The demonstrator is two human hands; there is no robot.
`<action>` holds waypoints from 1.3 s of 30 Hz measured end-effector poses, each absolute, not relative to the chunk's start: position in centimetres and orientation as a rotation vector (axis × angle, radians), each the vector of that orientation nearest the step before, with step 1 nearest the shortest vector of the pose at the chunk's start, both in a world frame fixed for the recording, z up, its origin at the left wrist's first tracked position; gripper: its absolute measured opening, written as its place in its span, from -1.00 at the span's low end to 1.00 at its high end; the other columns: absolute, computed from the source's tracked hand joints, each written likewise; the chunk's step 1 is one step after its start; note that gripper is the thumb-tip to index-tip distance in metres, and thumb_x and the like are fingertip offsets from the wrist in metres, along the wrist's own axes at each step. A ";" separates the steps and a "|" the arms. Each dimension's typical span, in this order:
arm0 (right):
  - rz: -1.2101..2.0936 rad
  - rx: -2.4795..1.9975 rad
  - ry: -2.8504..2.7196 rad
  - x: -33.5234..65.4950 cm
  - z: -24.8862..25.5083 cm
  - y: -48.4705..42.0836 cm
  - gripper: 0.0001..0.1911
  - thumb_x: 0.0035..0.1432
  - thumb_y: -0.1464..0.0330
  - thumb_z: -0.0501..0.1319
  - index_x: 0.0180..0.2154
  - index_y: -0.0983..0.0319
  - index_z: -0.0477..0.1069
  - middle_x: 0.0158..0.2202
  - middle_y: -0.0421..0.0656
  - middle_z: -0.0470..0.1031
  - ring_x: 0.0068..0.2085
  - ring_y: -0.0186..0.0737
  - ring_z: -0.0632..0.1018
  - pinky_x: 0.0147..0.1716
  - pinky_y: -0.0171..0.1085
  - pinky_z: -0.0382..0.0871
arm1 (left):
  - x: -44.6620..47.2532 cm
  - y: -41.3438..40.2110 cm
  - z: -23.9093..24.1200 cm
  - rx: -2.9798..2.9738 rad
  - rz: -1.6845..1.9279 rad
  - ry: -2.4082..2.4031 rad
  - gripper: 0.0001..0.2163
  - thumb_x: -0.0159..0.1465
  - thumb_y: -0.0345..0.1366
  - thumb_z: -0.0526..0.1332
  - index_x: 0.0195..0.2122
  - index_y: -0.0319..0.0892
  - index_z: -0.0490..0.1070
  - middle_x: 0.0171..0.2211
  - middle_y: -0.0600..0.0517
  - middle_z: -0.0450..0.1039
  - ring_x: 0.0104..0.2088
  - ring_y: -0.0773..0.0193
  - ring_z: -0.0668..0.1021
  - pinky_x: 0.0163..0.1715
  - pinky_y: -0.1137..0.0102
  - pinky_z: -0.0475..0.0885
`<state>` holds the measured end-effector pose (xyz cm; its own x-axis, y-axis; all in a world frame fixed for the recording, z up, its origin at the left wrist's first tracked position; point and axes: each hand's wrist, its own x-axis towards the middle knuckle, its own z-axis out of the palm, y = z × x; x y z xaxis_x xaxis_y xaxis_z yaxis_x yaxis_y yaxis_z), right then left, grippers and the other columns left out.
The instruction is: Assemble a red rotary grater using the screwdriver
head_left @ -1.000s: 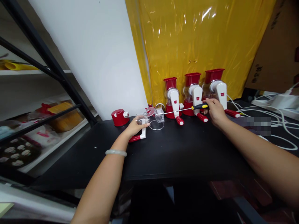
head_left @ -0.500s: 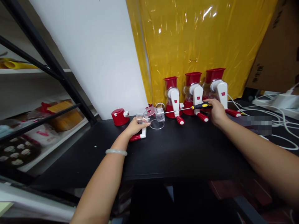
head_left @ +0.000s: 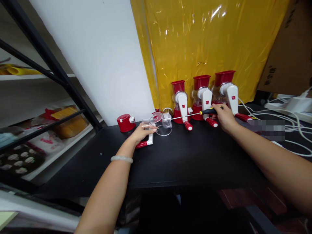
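Observation:
My left hand (head_left: pixel 141 132) is closed on the left side of a clear plastic grater housing (head_left: pixel 163 129), which lies on the black table. A white crank with a red handle (head_left: pixel 142 144) lies under that hand. My right hand (head_left: pixel 224 117) grips the black and yellow handle of a screwdriver (head_left: pixel 192 114). Its long metal shaft points left, and the tip meets the clear block on the housing's right side; how deep it sits I cannot tell. To the left stands a red grater base (head_left: pixel 125 123) with a white knob.
Three assembled red and white rotary graters (head_left: pixel 180 102) line the back, before a yellow plastic curtain (head_left: pixel 195 39). White cables (head_left: pixel 290 122) and a power strip (head_left: pixel 298 104) lie at the right. A black-framed shelf (head_left: pixel 73 87) stands at the left.
My right hand has shifted its grip, with the fingers now wrapped further over the screwdriver handle. The left hand and the housing stay in place.

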<state>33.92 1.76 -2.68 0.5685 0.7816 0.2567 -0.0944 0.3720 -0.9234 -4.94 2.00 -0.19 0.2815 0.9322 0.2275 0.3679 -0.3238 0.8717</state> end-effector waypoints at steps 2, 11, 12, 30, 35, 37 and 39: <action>0.679 -1.040 -0.751 33.8 -2.4 1.6 -0.84 0.06 0.34 0.34 -0.40 0.15 0.36 -0.57 -0.28 0.38 -0.65 -0.37 0.38 -0.72 -0.37 0.33 | -5.0 2.1 -0.3 1.848 1.012 1.165 -0.84 0.02 -0.23 0.46 -0.36 -0.11 0.66 -0.06 -0.11 0.58 0.08 0.00 0.50 0.18 0.12 0.31; 0.816 -0.983 -0.750 34.1 -2.3 1.4 -0.91 0.04 0.42 0.15 -0.35 0.15 0.36 -0.44 -0.23 0.45 -0.52 -0.29 0.50 -0.63 -0.33 0.41 | -4.9 2.1 -0.3 1.666 0.997 1.055 -0.43 0.01 -0.28 0.47 0.10 -0.13 0.49 0.04 -0.12 0.57 0.07 0.08 0.55 0.15 0.18 0.36; 0.816 -0.986 -0.753 34.2 -2.4 1.5 -0.91 0.04 0.42 0.16 -0.34 0.15 0.36 -0.45 -0.23 0.45 -0.53 -0.29 0.50 -0.63 -0.33 0.40 | -4.9 2.1 -0.3 1.658 0.999 1.058 -0.39 0.01 -0.29 0.47 0.14 -0.14 0.45 0.05 -0.12 0.56 0.08 0.09 0.55 0.16 0.18 0.35; 0.718 -1.029 -0.752 33.3 -1.7 1.0 -0.83 0.10 0.35 0.30 -0.34 0.17 0.30 -0.60 -0.31 0.39 -0.66 -0.40 0.41 -0.73 -0.45 0.32 | -4.9 2.1 -0.4 1.573 1.009 1.089 -0.45 -0.03 -0.31 0.48 0.03 -0.20 0.48 0.00 -0.12 0.57 -0.01 0.15 0.58 0.17 0.20 0.33; 0.744 -1.017 -0.742 33.5 -1.7 0.9 -0.95 0.12 0.41 0.21 -0.34 0.17 0.33 -0.61 -0.29 0.39 -0.67 -0.39 0.40 -0.74 -0.45 0.29 | -5.0 2.2 -0.5 1.612 1.001 1.084 -0.51 -0.04 -0.27 0.49 -0.04 -0.21 0.51 -0.05 -0.12 0.59 -0.03 0.12 0.58 0.17 0.17 0.33; 0.794 -0.971 -0.752 33.6 -1.8 0.9 -0.95 0.15 0.40 0.14 -0.36 0.15 0.34 -0.60 -0.27 0.40 -0.66 -0.37 0.41 -0.73 -0.43 0.31 | -5.0 2.2 -0.5 1.627 0.997 1.081 -0.52 -0.04 -0.26 0.49 -0.06 -0.21 0.53 -0.04 -0.12 0.59 -0.01 0.10 0.58 0.16 0.17 0.33; 0.832 -0.939 -0.750 33.8 -1.9 0.9 -0.88 0.18 0.41 0.08 -0.38 0.14 0.35 -0.60 -0.25 0.41 -0.65 -0.34 0.43 -0.71 -0.40 0.35 | -5.1 2.2 -0.5 1.634 0.999 1.096 -0.53 -0.04 -0.25 0.49 -0.07 -0.22 0.54 -0.02 -0.14 0.58 0.02 0.08 0.56 0.16 0.18 0.33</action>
<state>33.79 0.85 -1.87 0.4767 0.8595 0.1846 -0.2721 0.3439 -0.8987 -5.05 2.16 -0.50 0.2801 0.9504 0.1348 0.2220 -0.2008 0.9541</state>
